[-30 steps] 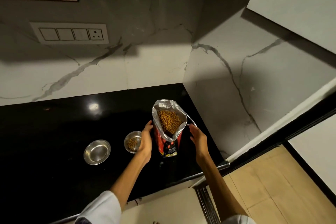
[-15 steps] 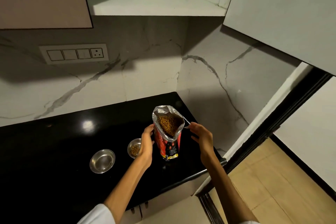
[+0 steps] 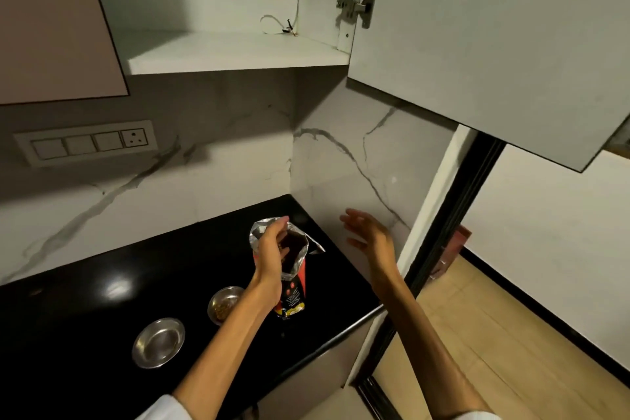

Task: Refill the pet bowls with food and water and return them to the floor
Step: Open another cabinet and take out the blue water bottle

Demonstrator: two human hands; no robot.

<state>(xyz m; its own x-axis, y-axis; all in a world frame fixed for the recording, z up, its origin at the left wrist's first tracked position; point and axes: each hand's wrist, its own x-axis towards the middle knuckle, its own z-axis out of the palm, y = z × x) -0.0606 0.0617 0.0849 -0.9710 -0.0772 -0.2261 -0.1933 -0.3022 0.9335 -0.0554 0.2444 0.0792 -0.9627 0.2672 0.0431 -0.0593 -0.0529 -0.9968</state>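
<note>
While the left hand (image 3: 269,257) gripped its foil rim, the pet-food bag (image 3: 288,271) stood upright on the black countertop (image 3: 85,310), mouth upward; right hand (image 3: 370,237) hovered beside the bag, fingers spread, holding nothing. Left of the bag sat the kibble bowl (image 3: 223,303), then the empty steel bowl (image 3: 158,343).

Dim kitchen, countertop (image 3: 85,300) glare, bowed edges.

Black countertop (image 3: 85,310) w/ empty steel bowl (image 3: 159,342), 2nd bowl w/ kibble (image 3: 223,304) beside it, food bag (image 3: 295,283) upright nr corner.

No legible text; only blurred white print on the red food bag (image 3: 294,297).
</note>
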